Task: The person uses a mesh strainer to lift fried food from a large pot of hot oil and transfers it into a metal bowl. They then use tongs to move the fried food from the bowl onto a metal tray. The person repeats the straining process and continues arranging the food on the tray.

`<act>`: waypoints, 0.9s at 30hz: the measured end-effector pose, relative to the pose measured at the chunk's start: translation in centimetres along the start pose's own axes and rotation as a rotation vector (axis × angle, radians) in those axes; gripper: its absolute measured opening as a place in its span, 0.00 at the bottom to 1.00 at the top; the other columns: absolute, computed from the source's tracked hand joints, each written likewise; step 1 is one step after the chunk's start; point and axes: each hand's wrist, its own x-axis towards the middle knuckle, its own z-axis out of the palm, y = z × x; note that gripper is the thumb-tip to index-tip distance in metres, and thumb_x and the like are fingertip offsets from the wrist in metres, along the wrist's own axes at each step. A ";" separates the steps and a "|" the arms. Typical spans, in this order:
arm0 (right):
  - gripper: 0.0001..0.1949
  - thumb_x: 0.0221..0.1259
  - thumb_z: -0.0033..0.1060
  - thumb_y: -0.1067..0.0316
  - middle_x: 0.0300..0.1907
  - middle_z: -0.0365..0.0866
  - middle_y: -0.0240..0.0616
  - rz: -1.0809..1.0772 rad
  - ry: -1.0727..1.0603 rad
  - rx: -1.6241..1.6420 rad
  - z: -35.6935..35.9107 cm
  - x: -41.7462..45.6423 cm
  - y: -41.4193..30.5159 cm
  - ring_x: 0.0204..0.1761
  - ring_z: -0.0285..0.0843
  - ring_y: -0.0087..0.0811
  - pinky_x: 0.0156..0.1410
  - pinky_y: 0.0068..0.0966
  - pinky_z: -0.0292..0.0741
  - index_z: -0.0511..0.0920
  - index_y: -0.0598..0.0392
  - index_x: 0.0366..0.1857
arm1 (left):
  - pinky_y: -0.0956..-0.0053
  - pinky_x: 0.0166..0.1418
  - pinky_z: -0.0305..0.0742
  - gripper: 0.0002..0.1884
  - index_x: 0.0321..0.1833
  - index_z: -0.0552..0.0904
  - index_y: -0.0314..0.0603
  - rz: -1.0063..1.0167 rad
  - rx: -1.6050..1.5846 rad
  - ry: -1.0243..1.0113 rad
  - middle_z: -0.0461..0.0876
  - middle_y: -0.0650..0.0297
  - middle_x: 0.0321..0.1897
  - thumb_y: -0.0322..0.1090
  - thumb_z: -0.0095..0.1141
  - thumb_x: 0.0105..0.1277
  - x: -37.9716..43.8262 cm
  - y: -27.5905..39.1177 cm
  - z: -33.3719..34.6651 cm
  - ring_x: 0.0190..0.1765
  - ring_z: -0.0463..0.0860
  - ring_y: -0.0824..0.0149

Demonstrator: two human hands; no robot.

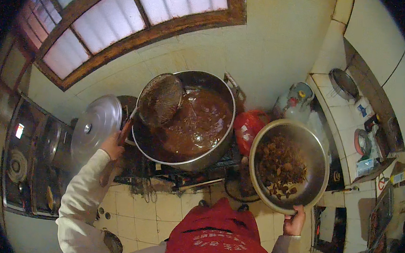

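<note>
My left hand [113,146] grips the wooden handle of a round wire-mesh skimmer [161,100]. The skimmer's head is tilted over the left side of a large metal stockpot [181,165]. Reddish-brown liquid [203,121] with a shiny, bubbly surface fills part of the pot. My right hand [294,221] holds the near rim of a wide metal basin [324,168], tilted to the right of the pot. Brown cooked solids, perhaps spices or dried leaves [281,161], lie in the basin; their exact kind cannot be told.
A metal lid [97,129] leans left of the pot. Right of the pot are a red plastic bag [247,128] and a gas cylinder [293,99]. A tiled counter [342,116] at the right holds a strainer [344,84]. A barred window [110,23] is above.
</note>
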 end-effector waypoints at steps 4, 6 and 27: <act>0.04 0.53 0.56 0.69 0.25 0.67 0.24 -0.003 0.010 -0.006 -0.3 -0.5 -0.5 0.23 0.65 0.20 0.24 0.20 0.64 0.70 0.49 0.27 | 0.62 0.47 0.79 0.34 0.67 0.67 0.38 -0.489 0.109 -0.199 0.84 0.52 0.46 0.27 0.65 0.57 1.6 -0.8 3.1 0.41 0.84 0.57; 0.04 0.53 0.57 0.69 0.26 0.69 0.25 -0.017 0.037 -0.016 -0.5 -0.7 -0.7 0.24 0.66 0.22 0.27 0.23 0.66 0.71 0.50 0.28 | 0.63 0.50 0.78 0.32 0.65 0.70 0.37 -0.234 0.137 -0.203 0.83 0.50 0.47 0.26 0.66 0.56 -0.1 -0.1 4.3 0.45 0.84 0.57; 0.06 0.50 0.60 0.67 0.33 0.70 0.27 -0.264 0.108 -0.309 -3.6 0.0 -0.1 0.34 0.71 0.27 0.31 0.24 0.72 0.72 0.47 0.28 | 0.78 0.24 0.70 0.04 0.39 0.72 0.45 -0.630 -1.608 -1.011 0.71 0.67 0.23 0.35 0.48 0.69 8.8 11.7 3.8 0.23 0.72 0.72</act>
